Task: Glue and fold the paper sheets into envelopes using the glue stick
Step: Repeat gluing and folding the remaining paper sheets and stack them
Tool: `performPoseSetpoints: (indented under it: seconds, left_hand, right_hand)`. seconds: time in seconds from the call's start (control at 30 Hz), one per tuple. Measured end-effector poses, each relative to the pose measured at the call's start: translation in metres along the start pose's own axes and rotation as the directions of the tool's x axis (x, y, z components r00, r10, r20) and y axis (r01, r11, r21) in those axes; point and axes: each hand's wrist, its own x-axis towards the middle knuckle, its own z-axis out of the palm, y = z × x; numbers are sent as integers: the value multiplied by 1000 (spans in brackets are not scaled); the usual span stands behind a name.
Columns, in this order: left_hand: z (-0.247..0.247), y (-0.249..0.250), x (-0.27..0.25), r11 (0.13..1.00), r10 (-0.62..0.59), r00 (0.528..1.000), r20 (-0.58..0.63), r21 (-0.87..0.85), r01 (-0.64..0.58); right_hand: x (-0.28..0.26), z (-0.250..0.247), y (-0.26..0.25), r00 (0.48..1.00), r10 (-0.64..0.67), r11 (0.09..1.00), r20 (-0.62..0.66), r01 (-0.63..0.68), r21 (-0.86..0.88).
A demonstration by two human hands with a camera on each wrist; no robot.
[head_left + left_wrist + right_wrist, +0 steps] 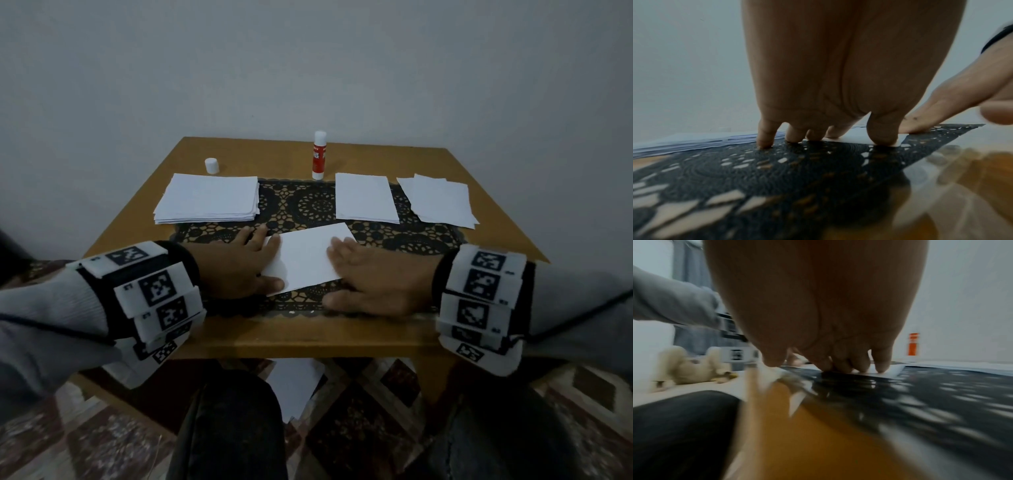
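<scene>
Wooden table (479, 171), square, set against a plain wall, carrying a dark lace table mat (308, 202) across its middle. On the mat's far left lies a thick stack of paper sheets (207, 198); at far right, two smaller lots of folded white pieces, one neat pile (364, 200) and, beside it, a looser overlapping pile (442, 202), judged to be finished envelopes.

Centre, near edge: a single folded sheet (306, 262), lying slightly askew on the mat. The left hand (236, 265) lies flat at its left end, fingers extended, thumb pressing the near-left corner; the left wrist view shows the fingertips (882, 139) bearing down on paper and mat. The right hand (373, 274) lies flat at its right end, fingers straight and pressing, as the right wrist view confirms. Neither hand grips anything; both press with open palms.

Behind the mat: the glue stick (318, 156), upright and uncapped, well apart from both hands. Its white cap (211, 165) stands separately, beyond the sheet stack.

Step in hand, as judged: creasing or sealing a fold on the current sheet. The next move probably calls for releasing the sheet and either reaching for the glue stick or setting the piece with those at right.
</scene>
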Motion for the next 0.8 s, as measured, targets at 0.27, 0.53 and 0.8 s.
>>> performPoseSetpoints:
  seconds: [0.27, 0.53, 0.8]
  left_hand:
    - [2, -1, 0, 1000, 4, 1000, -3, -1, -4]
    - [1, -1, -1, 1000, 12, 1000, 1, -16, -12]
    - [1, -2, 0, 1000, 14, 1000, 5, 4, -14]
  right_hand:
    - [-3, 9, 0, 998, -52, 998, 36, 53, -33]
    - [16, -7, -19, 995, -98, 994, 21, 99, -35]
    - [28, -11, -17, 996, -92, 995, 5, 92, -36]
